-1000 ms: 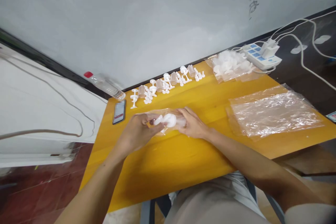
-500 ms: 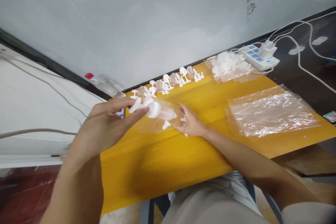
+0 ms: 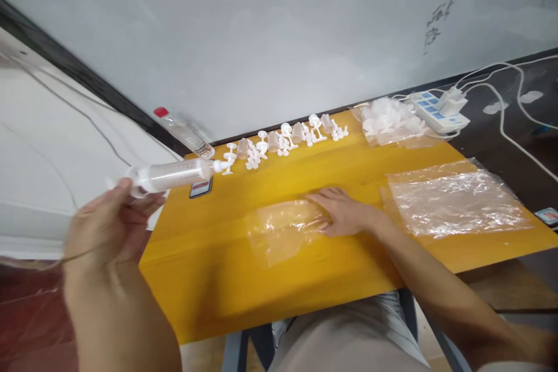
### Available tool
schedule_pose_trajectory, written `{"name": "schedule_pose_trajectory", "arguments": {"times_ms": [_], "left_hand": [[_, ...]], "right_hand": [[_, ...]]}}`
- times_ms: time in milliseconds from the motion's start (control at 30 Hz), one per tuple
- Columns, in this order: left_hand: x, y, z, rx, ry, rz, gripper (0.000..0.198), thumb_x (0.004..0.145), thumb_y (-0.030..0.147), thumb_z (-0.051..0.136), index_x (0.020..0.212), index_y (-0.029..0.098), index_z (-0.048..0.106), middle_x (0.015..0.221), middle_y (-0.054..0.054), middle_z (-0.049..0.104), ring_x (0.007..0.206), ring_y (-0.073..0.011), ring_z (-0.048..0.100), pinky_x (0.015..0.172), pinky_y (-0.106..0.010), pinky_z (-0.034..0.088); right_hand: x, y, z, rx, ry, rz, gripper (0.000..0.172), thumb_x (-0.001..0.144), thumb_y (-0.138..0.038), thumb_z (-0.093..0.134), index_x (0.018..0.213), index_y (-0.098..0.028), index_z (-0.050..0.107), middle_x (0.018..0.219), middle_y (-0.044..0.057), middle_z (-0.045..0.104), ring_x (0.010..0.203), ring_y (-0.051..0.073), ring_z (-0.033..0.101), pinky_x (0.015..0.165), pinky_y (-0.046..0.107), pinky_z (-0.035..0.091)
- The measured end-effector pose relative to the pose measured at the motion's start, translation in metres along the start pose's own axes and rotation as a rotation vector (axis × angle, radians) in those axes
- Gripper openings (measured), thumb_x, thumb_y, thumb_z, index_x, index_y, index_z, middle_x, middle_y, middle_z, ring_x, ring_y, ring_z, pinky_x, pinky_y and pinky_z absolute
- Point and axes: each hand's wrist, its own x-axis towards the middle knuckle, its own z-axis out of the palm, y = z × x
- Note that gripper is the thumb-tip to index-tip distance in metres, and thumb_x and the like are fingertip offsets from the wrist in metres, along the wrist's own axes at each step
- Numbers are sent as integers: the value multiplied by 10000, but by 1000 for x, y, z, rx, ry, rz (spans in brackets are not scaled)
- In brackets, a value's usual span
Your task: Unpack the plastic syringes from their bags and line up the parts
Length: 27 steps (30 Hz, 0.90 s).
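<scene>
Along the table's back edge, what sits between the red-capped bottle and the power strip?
Head view, from the bottle to the power strip: a row of white plastic parts and clear cups, then a bag of white pieces.

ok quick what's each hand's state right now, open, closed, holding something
Left hand: closed on a clear syringe.
Right hand: at a clear plastic bag; whether it grips it cannot be told.

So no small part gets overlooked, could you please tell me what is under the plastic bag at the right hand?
Through the clear plastic bag, the yellow tabletop shows. The right hand covers the bag's right end, so anything beneath there is hidden.
</scene>
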Motion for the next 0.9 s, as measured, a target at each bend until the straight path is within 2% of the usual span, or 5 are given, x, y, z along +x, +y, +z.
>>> {"name": "schedule_pose_trajectory", "arguments": {"times_ms": [200, 400, 533, 700, 900], "left_hand": [[-5, -57, 94, -388, -241, -361, 302, 708, 349, 922, 817, 141, 732, 772, -23, 771, 688, -129, 735, 714, -225, 632], [-7, -80, 175, -605, -483, -470, 381, 673, 361, 971, 901, 131, 770, 885, -72, 800, 800, -155, 770, 803, -251, 635], [-5, -87, 190, -629, -546, -465, 430, 639, 358, 992, 904, 119, 754, 947, -98, 799, 857, -188, 771, 841, -298, 646], [-11, -97, 190, -548, -618, -347, 793, 561, 251, 1023, 1273, 243, 675, 1231, -64, 762, 927, -204, 755, 768, -334, 665], [-15, -97, 195, -386, -565, -440, 580, 529, 429, 1018, 964, 128, 782, 860, -36, 758, 714, -127, 704, 725, -244, 628]], "right_hand": [[3, -19, -6, -9, -67, -26, 1114, 603, -716, 883, 1531, -207, 534, 1481, 208, 579, 1355, 425, 536, 1132, 585, 425], [53, -8, -39, 126, 444, 526, 700, 989, -791, 327, 795, -192, 632, 737, 77, 662, 739, 224, 646, 741, 346, 488], [83, 11, -38, 386, 325, 657, 684, 970, -785, 345, 595, -222, 444, 506, -11, 442, 518, 142, 476, 567, 284, 369], [95, 24, -24, 343, 236, 756, 614, 947, -729, 414, 598, -226, 376, 558, -15, 372, 545, 124, 346, 521, 290, 253], [94, 28, -5, 312, 309, 641, 611, 953, -728, 308, 584, -243, 276, 567, -16, 286, 553, 121, 288, 545, 294, 242]]}}
